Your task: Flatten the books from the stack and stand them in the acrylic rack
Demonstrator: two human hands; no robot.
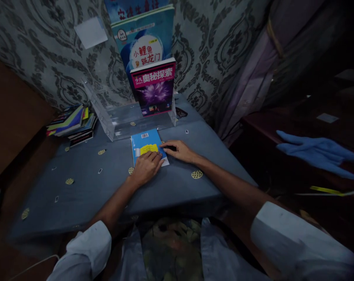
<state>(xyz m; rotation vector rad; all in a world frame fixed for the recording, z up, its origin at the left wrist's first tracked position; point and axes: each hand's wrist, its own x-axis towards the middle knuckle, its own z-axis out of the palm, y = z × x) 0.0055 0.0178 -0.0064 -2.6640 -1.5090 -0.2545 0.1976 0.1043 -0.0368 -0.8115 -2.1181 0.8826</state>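
A thin blue book (151, 136) with a barcode and a yellow patch lies on the cloth-covered table in front of me. My left hand (147, 168) rests flat on its lower part, fingers stretched over the yellow patch. At the book's right edge, the thumb and forefinger of my right hand (180, 151) come together in a pinch on that edge. A strip of white page (165, 161) shows at the lower right corner.
Behind the book stands a clear acrylic rack (114, 130) with upright books, a purple-and-pink one (155, 91) foremost. A book pile (74, 124) lies left, glasses (181, 112) right of the rack. A blue glove (320, 152) is on dark furniture at right.
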